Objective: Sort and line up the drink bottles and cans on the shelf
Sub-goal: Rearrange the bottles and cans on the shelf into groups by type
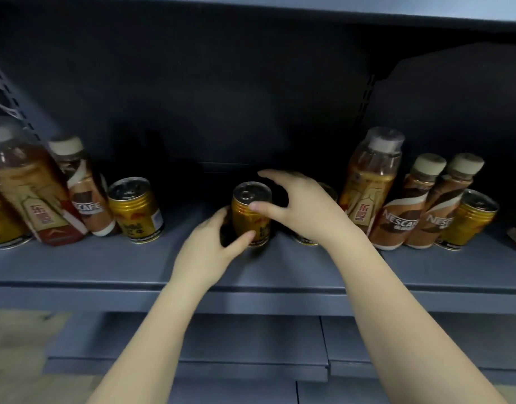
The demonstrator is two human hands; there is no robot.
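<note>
head cam | faces forward-down | close on shelf (pixel 111 266)

Our left hand (pixel 210 249) grips a gold can (pixel 251 220) standing mid-shelf (pixel 105 263). Our right hand (pixel 303 205) arches over its top, thumb touching its side. Bottles (pixel 367 188) and other cans (pixel 135 211) stand on both sides.

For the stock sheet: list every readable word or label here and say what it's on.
"NESCAFE": first brown bottle of the right pair.
"NES", rest hidden by a gold can: second brown bottle.
"ESCAFE", start hidden: left brown bottle.
Chinese characters on the tall tea bottles and gold cans, including the held can: too blurred to read.
</note>
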